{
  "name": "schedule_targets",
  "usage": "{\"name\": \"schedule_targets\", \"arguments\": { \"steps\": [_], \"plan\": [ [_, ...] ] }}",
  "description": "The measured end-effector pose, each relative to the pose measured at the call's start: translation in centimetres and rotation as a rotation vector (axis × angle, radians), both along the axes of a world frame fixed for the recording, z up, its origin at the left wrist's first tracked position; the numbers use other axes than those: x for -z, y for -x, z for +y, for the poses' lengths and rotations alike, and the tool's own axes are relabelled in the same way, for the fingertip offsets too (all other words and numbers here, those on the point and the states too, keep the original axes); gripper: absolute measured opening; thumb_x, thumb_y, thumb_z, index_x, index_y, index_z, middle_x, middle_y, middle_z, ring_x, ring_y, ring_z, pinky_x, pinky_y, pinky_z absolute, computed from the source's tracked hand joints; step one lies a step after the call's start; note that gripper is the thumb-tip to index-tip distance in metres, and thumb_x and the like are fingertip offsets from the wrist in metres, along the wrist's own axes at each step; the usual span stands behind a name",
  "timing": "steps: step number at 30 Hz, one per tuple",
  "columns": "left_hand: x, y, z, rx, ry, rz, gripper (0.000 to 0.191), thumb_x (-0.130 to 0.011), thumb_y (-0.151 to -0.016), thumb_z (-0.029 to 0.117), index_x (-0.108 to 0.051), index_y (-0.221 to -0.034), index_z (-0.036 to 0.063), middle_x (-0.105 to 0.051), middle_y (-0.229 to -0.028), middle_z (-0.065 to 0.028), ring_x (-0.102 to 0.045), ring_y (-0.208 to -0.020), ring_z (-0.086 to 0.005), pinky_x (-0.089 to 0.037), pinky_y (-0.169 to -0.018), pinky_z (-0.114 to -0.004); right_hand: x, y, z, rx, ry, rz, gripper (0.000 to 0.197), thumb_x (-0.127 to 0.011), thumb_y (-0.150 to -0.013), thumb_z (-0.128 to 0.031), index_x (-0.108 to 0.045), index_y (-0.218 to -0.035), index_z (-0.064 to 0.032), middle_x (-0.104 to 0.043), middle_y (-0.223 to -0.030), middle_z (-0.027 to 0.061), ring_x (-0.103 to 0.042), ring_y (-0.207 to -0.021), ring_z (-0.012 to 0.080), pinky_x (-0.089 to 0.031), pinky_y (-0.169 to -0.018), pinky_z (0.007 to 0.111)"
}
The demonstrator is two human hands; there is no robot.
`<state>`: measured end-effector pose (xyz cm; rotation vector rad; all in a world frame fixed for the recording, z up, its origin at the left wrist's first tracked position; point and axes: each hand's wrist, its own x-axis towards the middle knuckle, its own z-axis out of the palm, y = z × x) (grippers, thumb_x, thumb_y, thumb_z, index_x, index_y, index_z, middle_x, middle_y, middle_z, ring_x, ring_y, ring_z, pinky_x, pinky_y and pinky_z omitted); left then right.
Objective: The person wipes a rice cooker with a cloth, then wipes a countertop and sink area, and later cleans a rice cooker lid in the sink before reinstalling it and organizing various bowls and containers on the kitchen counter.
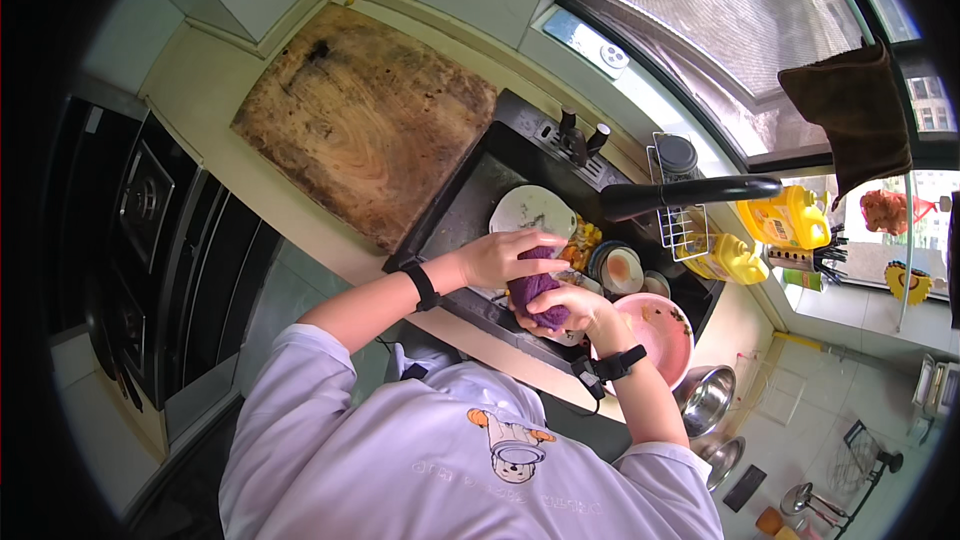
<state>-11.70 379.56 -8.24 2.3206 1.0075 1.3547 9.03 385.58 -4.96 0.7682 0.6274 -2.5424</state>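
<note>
A bunched purple cloth [531, 285] is gripped between both of my hands above the black sink [469, 195]. My left hand [510, 259] holds its upper end, fingers laid across it. Around the lower end curls my right hand [566, 309]. Beneath them in the sink lies a white plate [529, 208] with dark specks. Beside it are yellow and orange food scraps [583, 244] and several bowls, one of them a small white bowl [621, 270]. A pink basin [660, 337] with dark bits on its inner wall sits by my right forearm.
A worn wooden cutting board [367, 120] covers the counter left of the sink. The black faucet [690, 193] reaches over the sink near a wire rack [681, 229] and yellow detergent jugs [787, 217]. Steel bowls [706, 399] stand at right. A gas stove [146, 195] is far left.
</note>
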Motion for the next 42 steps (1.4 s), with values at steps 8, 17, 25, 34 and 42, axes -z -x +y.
{"name": "schedule_targets", "arguments": {
  "steps": [8, 17, 25, 34, 42],
  "plan": [
    [1.3, 0.5, -1.2, 0.075, -0.035, 0.249, 0.02, -0.065, -0.078, 0.015, -0.066, -0.097, 0.0066, -0.065, -0.092, -0.0072, -0.069, -0.071, -0.0237, -0.057, -0.054, -0.035, -1.1, 2.0, -1.0, -0.321, -0.443, -0.187, 0.049, -0.088, -0.07, -0.029, -0.062, -0.105, -0.0074, -0.063, -0.091, 0.0048, -0.061, -0.074, 0.013, -0.049, -0.055, 0.029],
    [2.5, 0.9, -0.8, 0.127, 0.293, 0.711, 0.014, -0.065, -0.078, 0.016, -0.064, -0.088, 0.007, -0.067, -0.075, -0.0131, -0.07, -0.064, -0.0315, -0.056, -0.053, -0.042, 3.7, 3.4, -2.6, -0.254, -0.928, -0.17, 0.055, -0.09, -0.063, -0.029, -0.065, -0.107, -0.0062, -0.068, -0.093, 0.0045, -0.064, -0.086, 0.0146, -0.052, -0.078, 0.031],
    [3.8, 0.7, -1.4, -0.043, 0.505, 0.759, 0.012, -0.07, -0.075, 0.014, -0.071, -0.086, 0.008, -0.072, -0.078, -0.0122, -0.073, -0.075, -0.0314, -0.058, -0.064, -0.044, 1.0, 6.2, -2.6, -0.681, -1.569, -0.416, 0.047, -0.079, -0.067, -0.038, -0.07, -0.101, -0.0073, -0.074, -0.096, 0.0145, -0.072, -0.093, 0.0295, -0.056, -0.08, 0.041],
    [2.0, 1.9, -1.4, -0.13, 0.954, 0.554, 0.02, -0.066, -0.07, 0.006, -0.069, -0.089, 0.0017, -0.07, -0.084, -0.0254, -0.069, -0.084, -0.0427, -0.057, -0.074, -0.05, 1.4, 7.3, -1.6, -0.831, -1.899, -0.267, 0.045, -0.078, -0.069, -0.038, -0.068, -0.1, -0.0075, -0.073, -0.096, 0.0161, -0.071, -0.093, 0.0316, -0.057, -0.082, 0.042],
    [4.6, 2.6, -2.3, -0.153, 1.129, 0.235, 0.024, -0.062, -0.07, 0.003, -0.07, -0.092, -0.001, -0.068, -0.09, -0.0285, -0.066, -0.093, -0.0447, -0.054, -0.078, -0.048, 3.5, 6.7, -0.8, -0.714, -2.04, 0.004, 0.027, -0.07, -0.075, -0.027, -0.066, -0.099, -0.0145, -0.072, -0.09, 0.0134, -0.071, -0.09, 0.0305, -0.057, -0.074, 0.044]
  ]
}}
